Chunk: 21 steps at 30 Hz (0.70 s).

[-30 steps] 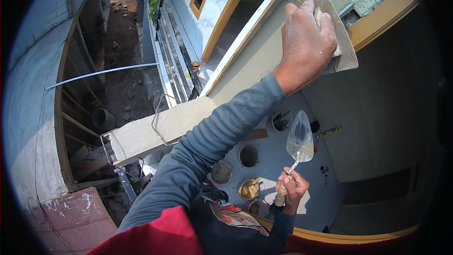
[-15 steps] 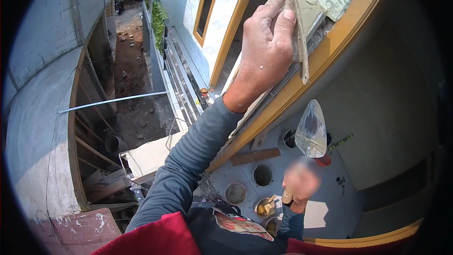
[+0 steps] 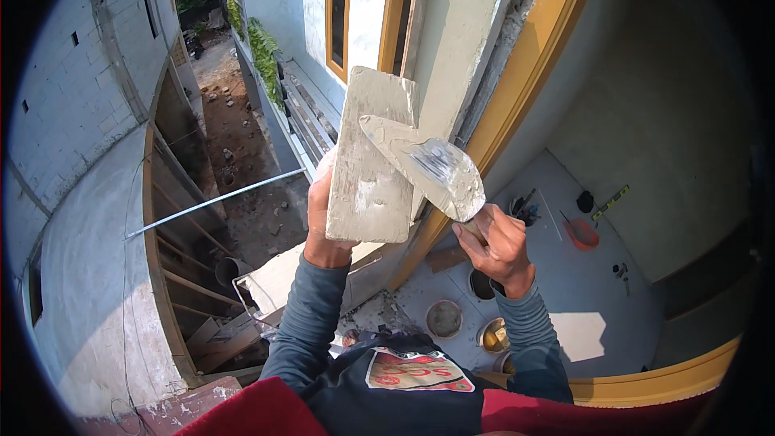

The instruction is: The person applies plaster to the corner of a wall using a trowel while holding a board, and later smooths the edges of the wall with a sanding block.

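Note:
My left hand [image 3: 320, 210] is closed around a rectangular plastering float [image 3: 367, 186], its broad mortar-smeared face turned toward me. The float hides most of those fingers and any handle. In my right hand [image 3: 502, 252] is a pointed trowel [image 3: 440, 168], gripped by its handle. The trowel's blade lies slantwise across the float's face, tip toward the upper left, with wet mortar along its edge. Just beyond both tools runs a narrow ledge of smooth beige mortar [image 3: 456, 48], with a thin board [image 3: 416, 20] along its left side.
An orange-yellow frame [image 3: 525, 97] borders the ledge on the right. Below are a mortar bucket [image 3: 444, 319], a red basin [image 3: 581, 234] and a yellow spirit level [image 3: 611, 203] on the floor. A white pipe [image 3: 218, 202] spans the deep drop at left.
My left hand has drawn back from the ledge with the float, now facing me. My right hand has risen, bringing the trowel blade across the float. The view has shifted.

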Available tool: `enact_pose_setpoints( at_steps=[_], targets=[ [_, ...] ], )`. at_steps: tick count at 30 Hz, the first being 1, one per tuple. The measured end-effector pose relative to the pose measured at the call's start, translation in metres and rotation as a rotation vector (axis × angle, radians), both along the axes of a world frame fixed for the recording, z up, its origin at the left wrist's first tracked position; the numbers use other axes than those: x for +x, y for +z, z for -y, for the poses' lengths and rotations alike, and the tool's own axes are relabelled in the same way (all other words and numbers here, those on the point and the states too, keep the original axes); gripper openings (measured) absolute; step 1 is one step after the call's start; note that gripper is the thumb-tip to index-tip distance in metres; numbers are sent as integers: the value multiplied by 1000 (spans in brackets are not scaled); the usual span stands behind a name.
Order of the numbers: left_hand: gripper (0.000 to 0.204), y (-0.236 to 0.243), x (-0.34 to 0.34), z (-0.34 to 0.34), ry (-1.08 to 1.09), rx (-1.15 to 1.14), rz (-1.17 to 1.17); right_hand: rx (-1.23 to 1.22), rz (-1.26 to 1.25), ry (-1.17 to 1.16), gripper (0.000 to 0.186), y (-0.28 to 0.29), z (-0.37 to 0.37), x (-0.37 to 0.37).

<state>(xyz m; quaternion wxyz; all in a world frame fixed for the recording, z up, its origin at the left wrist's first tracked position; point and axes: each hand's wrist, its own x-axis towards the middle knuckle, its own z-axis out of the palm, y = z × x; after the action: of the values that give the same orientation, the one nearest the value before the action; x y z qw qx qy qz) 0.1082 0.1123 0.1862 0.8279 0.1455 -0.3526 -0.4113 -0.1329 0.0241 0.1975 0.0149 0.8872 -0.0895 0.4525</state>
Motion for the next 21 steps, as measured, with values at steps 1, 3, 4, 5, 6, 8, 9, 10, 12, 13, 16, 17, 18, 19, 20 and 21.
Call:
enact_pose_setpoints(
  at_steps=[1,3,4,5,6,8,9,10,12,13,16,17,18,19,20,21],
  targets=[
    [50,5,-1,-3,-23,54,-42,-134,-17,-25,24,8,4,4],
    [51,11,2,-11,49,10,179,-264,-13,-57,24,23,8,16],
    [52,12,4,-14,20,22,214,-211,59,-105,24,26,9,23],
    [53,11,6,-18,-9,36,247,-159,130,-153,25,28,12,32],
    [54,16,9,-26,-25,51,291,-150,161,-155,25,29,14,44],
    [53,4,15,-34,24,113,264,95,406,-68,25,32,21,62],
    [52,-2,19,-38,38,134,249,161,432,-46,28,33,22,68],
    [52,-5,23,-43,40,136,271,163,454,-43,28,33,22,74],
    [45,-10,30,-48,61,115,276,233,527,27,31,34,21,82],
    [45,-13,34,-50,34,80,258,234,533,20,34,33,20,84],
    [46,-2,25,-59,157,203,280,312,556,71,35,30,20,92],
    [46,-4,26,-59,96,203,231,337,572,74,36,33,20,96],
    [46,-5,29,-60,97,207,244,341,584,76,36,38,21,103],
    [48,-14,35,-58,91,243,237,453,630,116,37,40,24,112],
    [50,-21,40,-57,84,278,230,597,659,196,37,44,24,119],
    [50,-25,40,-56,85,281,235,738,696,270,37,48,25,126]
  ],
)
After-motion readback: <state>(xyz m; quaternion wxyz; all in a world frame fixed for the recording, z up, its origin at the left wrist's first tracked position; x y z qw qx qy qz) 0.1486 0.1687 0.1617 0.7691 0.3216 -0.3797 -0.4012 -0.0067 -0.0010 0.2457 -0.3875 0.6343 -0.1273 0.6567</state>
